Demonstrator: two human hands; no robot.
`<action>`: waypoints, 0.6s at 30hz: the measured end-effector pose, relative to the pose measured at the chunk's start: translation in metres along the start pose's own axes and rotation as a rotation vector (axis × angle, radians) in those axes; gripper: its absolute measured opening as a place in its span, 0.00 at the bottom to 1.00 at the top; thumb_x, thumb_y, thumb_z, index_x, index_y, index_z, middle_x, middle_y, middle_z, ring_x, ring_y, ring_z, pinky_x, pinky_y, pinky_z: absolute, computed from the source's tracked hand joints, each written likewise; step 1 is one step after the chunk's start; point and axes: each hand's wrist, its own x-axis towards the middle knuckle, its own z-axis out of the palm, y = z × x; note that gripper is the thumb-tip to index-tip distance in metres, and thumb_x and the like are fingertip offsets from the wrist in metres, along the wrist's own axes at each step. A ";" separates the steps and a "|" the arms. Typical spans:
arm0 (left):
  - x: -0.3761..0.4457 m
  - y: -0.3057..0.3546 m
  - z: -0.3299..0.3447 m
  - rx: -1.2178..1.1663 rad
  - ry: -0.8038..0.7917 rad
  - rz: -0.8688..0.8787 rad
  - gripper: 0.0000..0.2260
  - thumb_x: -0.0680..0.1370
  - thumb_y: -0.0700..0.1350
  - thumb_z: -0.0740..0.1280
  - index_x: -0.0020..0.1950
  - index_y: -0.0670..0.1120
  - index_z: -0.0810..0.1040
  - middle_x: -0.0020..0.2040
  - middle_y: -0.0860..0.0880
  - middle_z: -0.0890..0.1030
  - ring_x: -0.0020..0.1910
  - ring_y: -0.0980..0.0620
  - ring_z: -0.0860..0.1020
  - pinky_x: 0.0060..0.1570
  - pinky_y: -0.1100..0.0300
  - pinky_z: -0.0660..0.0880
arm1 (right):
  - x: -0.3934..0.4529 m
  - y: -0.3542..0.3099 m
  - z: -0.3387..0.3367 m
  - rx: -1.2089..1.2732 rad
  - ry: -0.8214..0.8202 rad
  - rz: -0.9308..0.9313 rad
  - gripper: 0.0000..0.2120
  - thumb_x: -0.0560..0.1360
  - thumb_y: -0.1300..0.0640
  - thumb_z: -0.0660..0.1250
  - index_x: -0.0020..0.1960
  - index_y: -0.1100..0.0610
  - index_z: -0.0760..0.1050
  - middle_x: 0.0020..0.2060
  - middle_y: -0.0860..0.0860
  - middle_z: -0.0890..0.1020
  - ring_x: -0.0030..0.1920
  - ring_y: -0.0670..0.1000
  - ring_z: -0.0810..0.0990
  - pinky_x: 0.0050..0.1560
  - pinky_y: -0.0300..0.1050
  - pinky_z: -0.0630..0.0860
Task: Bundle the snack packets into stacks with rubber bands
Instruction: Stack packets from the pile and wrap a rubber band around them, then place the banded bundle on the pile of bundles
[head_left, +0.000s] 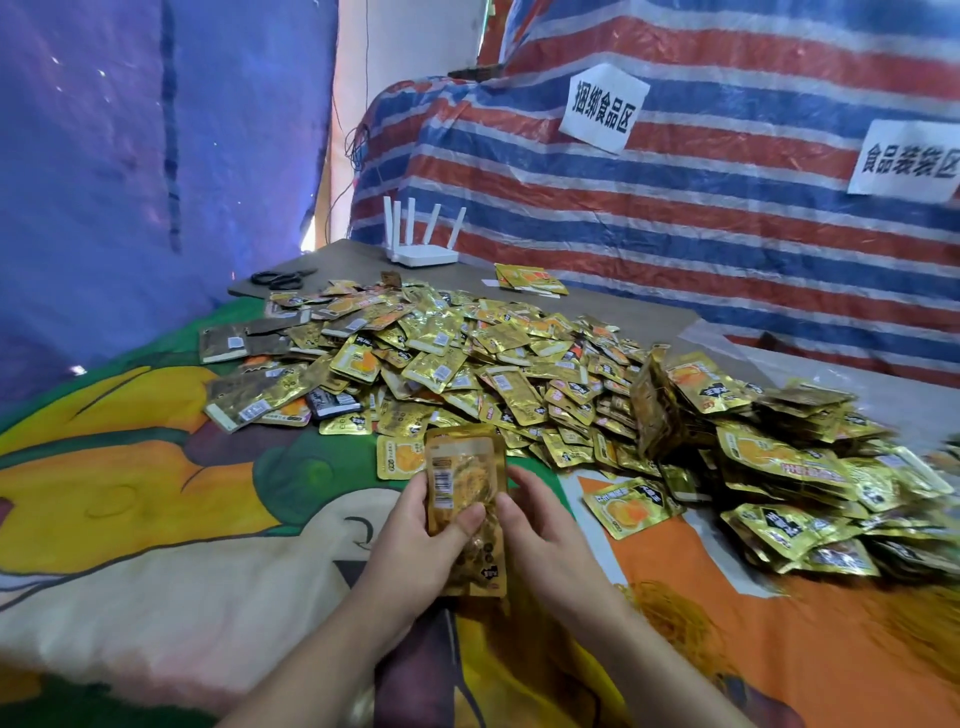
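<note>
A small stack of golden snack packets (465, 483) stands upright between my hands, near the middle of the view. My left hand (421, 551) grips it from the left, thumb across the front. My right hand (540, 535) holds its right edge, fingers curled behind. A large loose heap of golden packets (467, 353) spreads across the cloth beyond. Bundled stacks (810, 467) pile up at the right. A tangle of yellow rubber bands (670, 618) lies on the cloth just right of my right forearm.
A colourful cartoon cloth (156, 493) covers the work surface. A white router (423, 249) and black scissors (280, 279) sit on the brown board at the back. A striped tarpaulin (727, 208) with paper signs hangs behind, a blue sheet at the left.
</note>
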 end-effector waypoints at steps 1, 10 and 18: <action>0.000 0.000 0.001 0.048 0.017 0.013 0.18 0.72 0.52 0.72 0.60 0.57 0.75 0.53 0.54 0.85 0.53 0.53 0.83 0.53 0.48 0.80 | 0.000 -0.001 0.002 -0.003 -0.018 -0.024 0.12 0.82 0.49 0.61 0.64 0.46 0.75 0.56 0.41 0.83 0.58 0.42 0.80 0.59 0.44 0.78; 0.003 0.013 0.005 0.483 -0.020 0.178 0.13 0.73 0.57 0.70 0.54 0.64 0.69 0.47 0.67 0.81 0.48 0.74 0.76 0.41 0.78 0.71 | -0.005 0.008 -0.015 -0.191 0.062 -0.146 0.13 0.78 0.42 0.62 0.60 0.45 0.73 0.49 0.40 0.84 0.50 0.37 0.81 0.48 0.39 0.80; 0.012 0.018 0.016 0.709 -0.243 0.244 0.24 0.79 0.57 0.63 0.72 0.54 0.60 0.58 0.59 0.76 0.59 0.59 0.75 0.56 0.63 0.74 | -0.008 0.007 -0.024 -0.034 0.074 -0.095 0.09 0.81 0.46 0.61 0.60 0.43 0.73 0.53 0.39 0.81 0.54 0.34 0.78 0.48 0.26 0.72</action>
